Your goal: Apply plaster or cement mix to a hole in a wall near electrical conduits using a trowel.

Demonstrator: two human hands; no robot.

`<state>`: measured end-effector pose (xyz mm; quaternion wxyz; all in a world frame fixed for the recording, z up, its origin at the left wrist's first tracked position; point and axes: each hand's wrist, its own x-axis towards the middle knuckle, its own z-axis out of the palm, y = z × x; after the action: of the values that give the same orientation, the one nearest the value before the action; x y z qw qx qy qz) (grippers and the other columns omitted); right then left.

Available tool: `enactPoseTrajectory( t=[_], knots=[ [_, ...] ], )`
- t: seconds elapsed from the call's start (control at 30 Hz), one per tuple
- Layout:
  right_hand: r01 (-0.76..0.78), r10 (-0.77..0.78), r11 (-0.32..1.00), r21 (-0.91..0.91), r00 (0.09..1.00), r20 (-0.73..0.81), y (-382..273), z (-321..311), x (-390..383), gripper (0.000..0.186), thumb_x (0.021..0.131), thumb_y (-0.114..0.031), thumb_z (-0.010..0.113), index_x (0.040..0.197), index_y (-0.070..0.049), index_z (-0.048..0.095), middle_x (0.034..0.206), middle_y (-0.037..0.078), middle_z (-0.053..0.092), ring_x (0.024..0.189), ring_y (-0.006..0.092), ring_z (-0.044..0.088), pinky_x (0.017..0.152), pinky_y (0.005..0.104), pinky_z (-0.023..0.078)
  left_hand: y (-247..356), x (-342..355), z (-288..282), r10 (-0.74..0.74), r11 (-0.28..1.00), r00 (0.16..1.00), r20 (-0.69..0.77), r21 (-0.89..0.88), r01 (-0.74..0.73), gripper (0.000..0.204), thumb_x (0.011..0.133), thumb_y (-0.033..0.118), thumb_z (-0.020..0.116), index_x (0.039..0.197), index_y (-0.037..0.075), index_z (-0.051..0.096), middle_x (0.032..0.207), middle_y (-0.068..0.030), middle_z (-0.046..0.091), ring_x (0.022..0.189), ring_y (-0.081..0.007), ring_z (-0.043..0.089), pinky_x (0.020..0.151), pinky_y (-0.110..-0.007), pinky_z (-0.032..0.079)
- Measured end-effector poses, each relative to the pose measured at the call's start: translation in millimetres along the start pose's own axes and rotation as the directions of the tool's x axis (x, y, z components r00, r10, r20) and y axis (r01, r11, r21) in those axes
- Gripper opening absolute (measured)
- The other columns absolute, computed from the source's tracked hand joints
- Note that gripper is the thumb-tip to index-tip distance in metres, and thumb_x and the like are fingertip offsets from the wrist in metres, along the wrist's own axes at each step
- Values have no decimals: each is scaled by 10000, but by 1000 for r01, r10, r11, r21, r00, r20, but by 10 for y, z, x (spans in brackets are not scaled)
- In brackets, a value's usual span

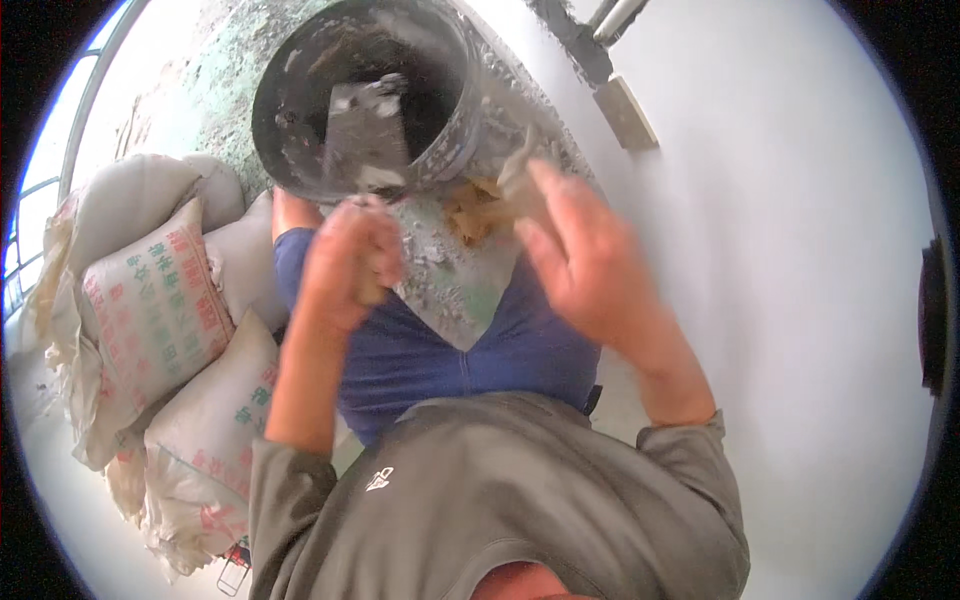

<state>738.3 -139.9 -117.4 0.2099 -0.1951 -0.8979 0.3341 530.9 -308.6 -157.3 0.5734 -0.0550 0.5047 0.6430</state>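
My left hand (352,250) is closed around the handle of a wide flat-bladed scraper (366,135). Its grey blade, smeared with wet plaster-like material, points away from me into a large black bucket (275,165); a pale end of the handle shows below my fist. To the right of the bucket, my right hand (590,255) is raised and blurred by motion, with thumb and fingers apart. A smeared pale grey shape (515,170) appears at its fingertips; what it is I cannot make out.
Stuffed printed white sacks (160,295) are piled on the left. A crumpled brown scrap (470,210) lies on the debris-strewn floor (440,285) between my legs. A white wall (790,280) rises on the right, with a small flat beige piece (626,112) against it.
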Motion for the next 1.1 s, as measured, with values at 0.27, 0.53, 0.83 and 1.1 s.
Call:
enactPoseTrajectory(
  t=[0.27, 0.53, 0.83, 1.1],
  knots=[
    [-318, 316, 948, -32, 948, -43, 454, -371, -468, 429, 913, -246, 661, 1254, -6, 563, 1085, 239, 664, 1005, 394, 653, 842, 427, 525, 597, -370, -343, 263, 769, 931, -254, 638, -43, 372, 938, 165, 535, 1274, 21, 467, 786, -28, 536, 539, -88, 493, 422, -224, 402],
    [-460, 472, 876, -148, 879, 64, 771, -90, -649, 414, 941, -296, 603, 1234, -7, 558, 1115, 251, 650, 1023, 434, 620, 856, 476, 504, 649, -74, -159, 354, 910, 932, -81, 259, -323, 103, 953, 133, 531, 996, 49, 490, 796, -35, 497, 590, -97, 463, 454, -239, 396],
    [-505, 600, 785, -359, 764, 237, 1653, 924, 155, 366, 941, -296, 570, 1095, 36, 585, 1070, 267, 652, 1038, 444, 613, 907, 521, 482, 739, 546, 232, 462, 861, 875, 144, 162, -482, 99, 944, 123, 518, 897, 53, 465, 763, -60, 498, 548, -137, 468, 479, -284, 398],
    [-451, 584, 787, -421, 765, 273, 2337, 1528, 604, 291, 918, -232, 583, 1026, 38, 592, 1031, 259, 664, 980, 431, 647, 858, 532, 508, -587, 22, -204, 251, 736, 940, 233, 584, -341, 282, 881, 11, 572, 1134, 38, 450, 856, -31, 530, 676, -97, 496, 596, -265, 438]
  ],
)
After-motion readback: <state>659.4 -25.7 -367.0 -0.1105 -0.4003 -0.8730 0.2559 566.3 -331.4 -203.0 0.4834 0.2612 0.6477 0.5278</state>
